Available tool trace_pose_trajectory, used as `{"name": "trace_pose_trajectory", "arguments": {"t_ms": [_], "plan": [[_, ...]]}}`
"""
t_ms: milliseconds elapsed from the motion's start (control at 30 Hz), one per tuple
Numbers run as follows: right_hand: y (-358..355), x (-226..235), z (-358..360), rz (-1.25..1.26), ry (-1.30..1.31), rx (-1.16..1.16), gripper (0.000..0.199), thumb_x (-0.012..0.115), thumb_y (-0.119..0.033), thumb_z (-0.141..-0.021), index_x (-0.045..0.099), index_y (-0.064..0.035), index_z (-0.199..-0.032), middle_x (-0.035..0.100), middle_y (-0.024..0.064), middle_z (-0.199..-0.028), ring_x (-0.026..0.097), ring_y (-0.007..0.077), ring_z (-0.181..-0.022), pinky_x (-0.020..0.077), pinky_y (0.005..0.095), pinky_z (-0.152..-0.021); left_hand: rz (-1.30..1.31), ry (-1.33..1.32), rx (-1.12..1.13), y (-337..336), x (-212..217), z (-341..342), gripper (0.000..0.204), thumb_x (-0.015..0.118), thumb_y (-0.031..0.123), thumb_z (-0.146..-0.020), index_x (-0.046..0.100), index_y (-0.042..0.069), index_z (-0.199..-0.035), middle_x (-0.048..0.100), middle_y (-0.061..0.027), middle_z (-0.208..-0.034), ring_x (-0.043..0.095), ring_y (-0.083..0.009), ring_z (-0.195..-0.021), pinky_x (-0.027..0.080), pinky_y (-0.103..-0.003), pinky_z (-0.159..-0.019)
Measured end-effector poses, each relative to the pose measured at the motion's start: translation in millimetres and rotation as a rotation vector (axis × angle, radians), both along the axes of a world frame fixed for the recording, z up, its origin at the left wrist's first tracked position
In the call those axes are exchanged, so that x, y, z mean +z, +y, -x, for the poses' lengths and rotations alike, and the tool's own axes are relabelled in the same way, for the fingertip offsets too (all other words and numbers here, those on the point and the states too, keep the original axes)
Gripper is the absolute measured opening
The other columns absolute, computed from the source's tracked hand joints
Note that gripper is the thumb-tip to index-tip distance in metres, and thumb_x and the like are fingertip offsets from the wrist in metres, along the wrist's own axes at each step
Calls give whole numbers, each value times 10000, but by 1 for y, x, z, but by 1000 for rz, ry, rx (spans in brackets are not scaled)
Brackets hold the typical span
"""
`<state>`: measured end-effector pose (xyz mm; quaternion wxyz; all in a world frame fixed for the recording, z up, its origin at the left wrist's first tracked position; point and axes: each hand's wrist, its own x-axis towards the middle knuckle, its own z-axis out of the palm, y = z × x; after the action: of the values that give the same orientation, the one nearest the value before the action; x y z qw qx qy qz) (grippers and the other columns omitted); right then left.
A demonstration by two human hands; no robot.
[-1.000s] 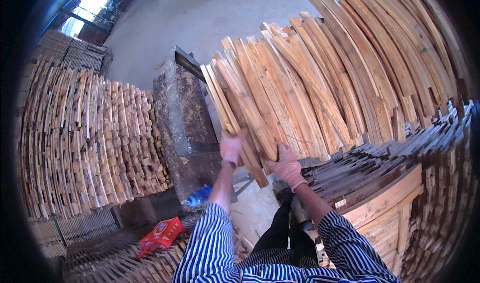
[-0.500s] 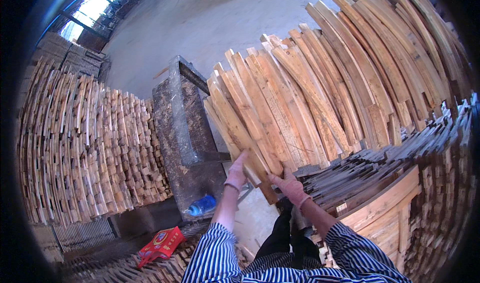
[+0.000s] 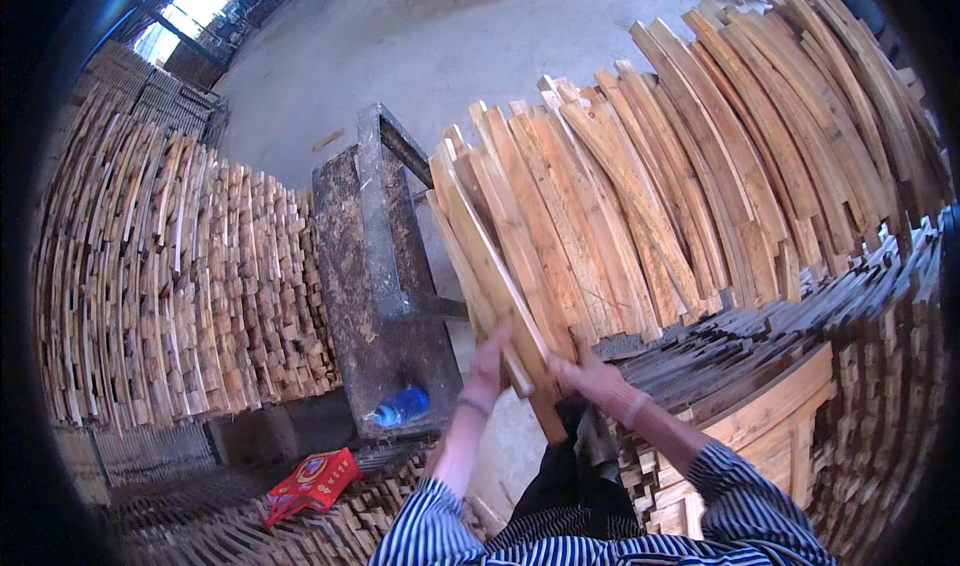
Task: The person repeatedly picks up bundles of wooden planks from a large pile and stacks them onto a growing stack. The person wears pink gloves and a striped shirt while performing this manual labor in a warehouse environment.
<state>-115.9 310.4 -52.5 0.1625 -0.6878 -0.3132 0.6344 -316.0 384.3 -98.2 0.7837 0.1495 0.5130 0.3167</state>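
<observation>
A long wooden plank (image 3: pixel 495 266) lies at the left end of a row of similar planks, its pale narrow edge showing. My left hand (image 3: pixel 487 368), in a pinkish glove, is closed on the plank's left side near its near end; its fingertips are slightly blurred. From the other side my right hand (image 3: pixel 600 386), gloved alike, grips the same plank with its fingers around the near end. Just below the hands, the end of a darker plank (image 3: pixel 546 416) sticks out toward me. To the right, the rest of the plank row (image 3: pixel 640 196) lies side by side.
A dark metal frame (image 3: pixel 375 216) stands left of the planks, with a blue bottle (image 3: pixel 402 406) on its base. Stacked wood pieces (image 3: pixel 180 276) rise at far left. A red bag (image 3: pixel 312 484) lies at lower left. More stacked strips (image 3: pixel 740 326) are at right.
The plank at the left end has turned, so its pale edge now shows. Both hands have drawn slightly nearer to me, and the view has shifted a little.
</observation>
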Motion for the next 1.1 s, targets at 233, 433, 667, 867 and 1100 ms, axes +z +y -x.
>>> {"name": "trace_pose_trajectory", "arguments": {"t_ms": [233, 433, 667, 867, 1100], "plan": [[-1, -43, -11, -117, 755, -40, 625, 667, -461, -987, 565, -34, -1432, 650, 76, -1343, 598, 174, -1211, 462, 344, -1067, -134, -13, -100, -63, -85, 42, 596, 709, 335, -958, 503, 83, -1458, 605, -84, -1385, 552, -227, -1306, 434, -377, -1130], [-13, 54, -52, -250, 323, 106, 1041, 841, -585, -785, 443, 74, -1484, 698, 184, -1211, 653, 197, -1102, 532, 335, -953, 50, -79, -73, -81, 27, -30, 640, 763, 414, -916, 519, 101, -1418, 619, -104, -1312, 625, -259, -1178, 538, -435, -974], [-114, 157, -142, -732, -40, 89, 1077, 887, -496, -751, 356, 17, -1535, 639, 189, -1316, 617, 249, -1205, 504, 375, -1022, -589, -65, -360, -132, 115, -119, 864, 798, 275, -879, 286, 71, -1545, 532, -135, -1337, 603, -246, -1130, 560, -412, -932], [-185, 251, -199, -1054, -107, -541, 1093, 976, -317, -627, 410, -18, -1513, 615, 124, -1345, 556, 203, -1255, 453, 353, -1087, -1051, -317, -676, -145, 165, -252, 1069, 988, 368, -660, 374, 7, -1458, 562, -123, -1333, 625, -232, -1124, 583, -394, -934], [-391, 229, -242, -1014, -620, -828, 1336, 1042, -474, -449, 391, -30, -1528, 577, 103, -1420, 515, 163, -1298, 441, 370, -1108, -1054, -694, -1067, -284, 164, -372, 1033, 1006, 366, -623, 456, 37, -1433, 614, -80, -1314, 612, -205, -1157, 559, -388, -975]]}}
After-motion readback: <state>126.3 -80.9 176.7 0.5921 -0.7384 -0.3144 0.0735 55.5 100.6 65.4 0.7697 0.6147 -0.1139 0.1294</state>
